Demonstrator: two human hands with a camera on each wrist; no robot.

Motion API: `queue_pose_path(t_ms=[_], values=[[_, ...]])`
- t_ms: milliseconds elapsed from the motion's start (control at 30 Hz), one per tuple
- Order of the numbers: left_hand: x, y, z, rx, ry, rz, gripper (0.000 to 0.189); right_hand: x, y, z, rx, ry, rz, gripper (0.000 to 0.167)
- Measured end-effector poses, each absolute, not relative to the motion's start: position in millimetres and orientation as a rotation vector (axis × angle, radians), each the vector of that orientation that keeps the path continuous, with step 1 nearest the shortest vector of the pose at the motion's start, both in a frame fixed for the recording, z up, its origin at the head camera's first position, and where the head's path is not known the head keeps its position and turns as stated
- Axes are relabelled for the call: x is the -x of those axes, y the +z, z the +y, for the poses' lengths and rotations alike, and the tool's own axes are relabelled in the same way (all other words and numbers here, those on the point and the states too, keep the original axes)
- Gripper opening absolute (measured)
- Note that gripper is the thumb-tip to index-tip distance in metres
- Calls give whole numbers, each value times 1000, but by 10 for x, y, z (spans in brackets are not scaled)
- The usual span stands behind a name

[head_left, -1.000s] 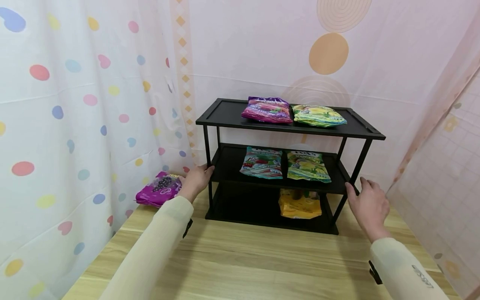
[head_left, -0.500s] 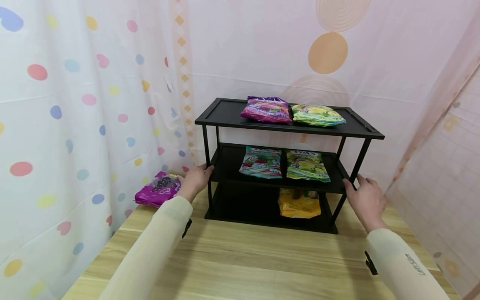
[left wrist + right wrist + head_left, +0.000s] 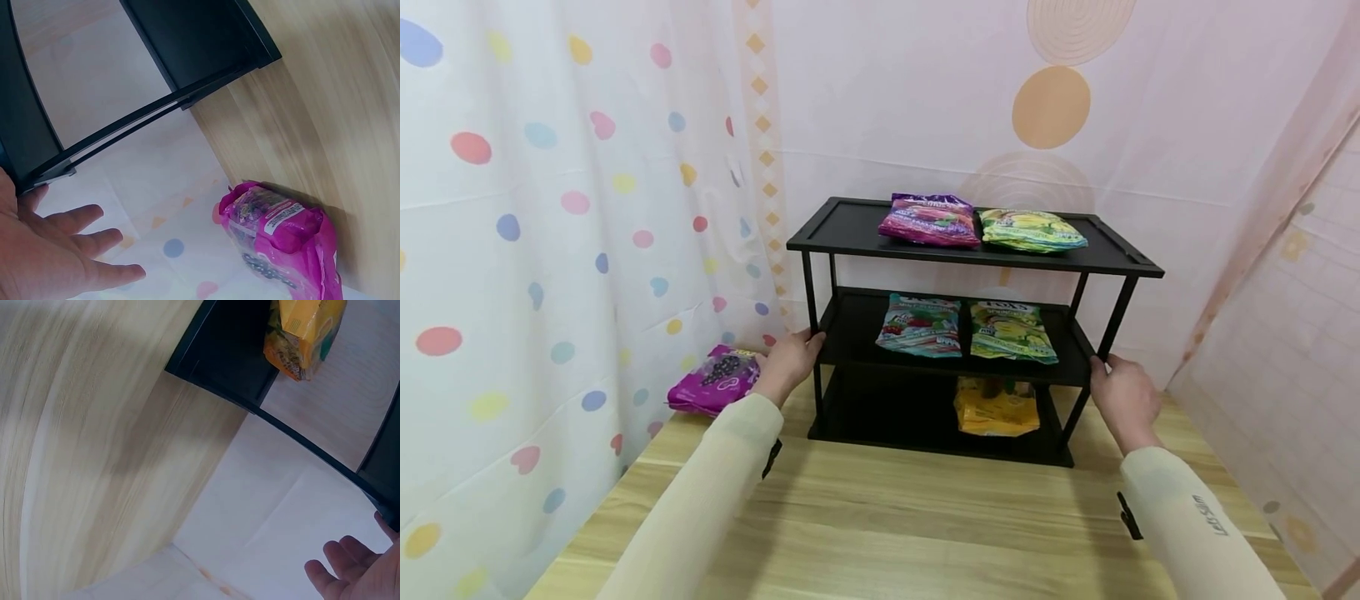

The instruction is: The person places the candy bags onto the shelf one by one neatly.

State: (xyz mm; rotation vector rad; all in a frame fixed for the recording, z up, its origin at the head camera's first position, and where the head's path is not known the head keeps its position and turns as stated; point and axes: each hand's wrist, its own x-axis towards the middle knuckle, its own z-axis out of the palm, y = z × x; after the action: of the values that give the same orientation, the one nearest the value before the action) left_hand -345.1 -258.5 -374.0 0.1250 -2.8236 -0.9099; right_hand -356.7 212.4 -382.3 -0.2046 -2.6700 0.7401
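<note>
A black three-tier shelf rack [image 3: 880,358] stands on the wooden table. My left hand [image 3: 790,363] grips its left end at the middle tier, thumb at the edge; in the left wrist view that hand's [image 3: 62,250] other fingers are spread off the rack. On the opposite end my right hand [image 3: 1123,400] holds the middle tier's edge by the post. A purple-pink candy bag [image 3: 931,221] and a yellow-green one [image 3: 1033,231] lie on the top tier. The middle tier bears a teal bag [image 3: 920,327] and another yellow-green bag [image 3: 1012,332]. A yellow-orange bag [image 3: 996,408] sits on the bottom tier.
A magenta bag with grapes on it [image 3: 715,382] lies on the table [image 3: 880,525] left of the rack, beside my left hand. A dotted curtain [image 3: 550,275] hangs along the left, and a pink curtain [image 3: 895,100] behind the rack.
My right hand has moved in slightly to the left, closer against the rack's post, and its fingers have drawn together. The left hand, rack and bags keep their places.
</note>
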Motion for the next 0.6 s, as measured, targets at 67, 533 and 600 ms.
queue_pose_path(t_ms=[67, 533, 600], values=[[3461, -3745, -2584, -117, -903, -2825, 53, 3571, -3824, 2119, 222, 744, -2676, 52], [3475, -3827, -2672, -49, -839, -2795, 59, 3557, -3828, 2078, 263, 799, -2654, 46], [3470, -3832, -2697, -22, -824, -2795, 60, 3561, -3827, 2087, 259, 796, -2652, 46]])
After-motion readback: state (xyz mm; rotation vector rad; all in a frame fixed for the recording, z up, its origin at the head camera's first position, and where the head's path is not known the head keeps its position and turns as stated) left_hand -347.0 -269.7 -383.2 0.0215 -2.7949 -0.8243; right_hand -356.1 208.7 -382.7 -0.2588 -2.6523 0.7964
